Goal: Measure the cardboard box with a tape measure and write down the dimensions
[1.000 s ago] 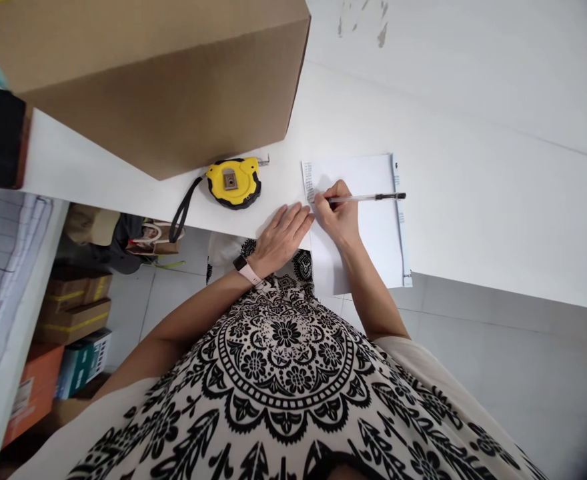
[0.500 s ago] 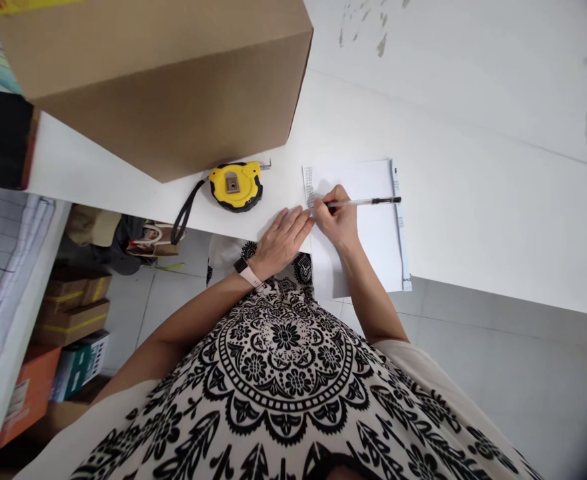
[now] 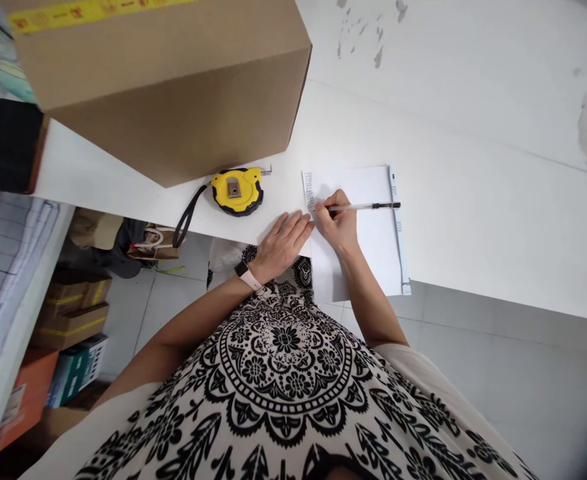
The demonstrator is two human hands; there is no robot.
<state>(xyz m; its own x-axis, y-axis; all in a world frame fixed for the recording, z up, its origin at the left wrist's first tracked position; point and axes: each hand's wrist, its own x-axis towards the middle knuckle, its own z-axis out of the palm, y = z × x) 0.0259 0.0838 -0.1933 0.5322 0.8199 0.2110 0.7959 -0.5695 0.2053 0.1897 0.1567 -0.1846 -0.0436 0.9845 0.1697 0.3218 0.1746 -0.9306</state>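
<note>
My right hand (image 3: 339, 225) is closed around a pen (image 3: 366, 206), a clear-barrelled one with a black end, its tip down at the left part of a white sheet of paper (image 3: 373, 250). Lines of small marks run along the sheet's upper left edge. Flat on the table's front edge, my left hand (image 3: 283, 243) rests with fingers stretched out, the fingertips at the paper's left edge. It wears a watch with a pale pink strap. Left of the paper lies a yellow and black tape measure (image 3: 237, 191) with a black wrist strap and a short bit of blade showing.
A large cardboard box (image 3: 183, 113) with yellow tape stands behind the tape measure. The white table (image 3: 473, 200) stretches to the right. A black box-shaped object (image 3: 12, 147) sits at the left. Below are shelves with several cartons (image 3: 73, 327) and a bag (image 3: 156, 243).
The view has tilted slightly, so the box and the table things sit a little lower. My right hand keeps the pen on the paper; the left hand has barely moved.
</note>
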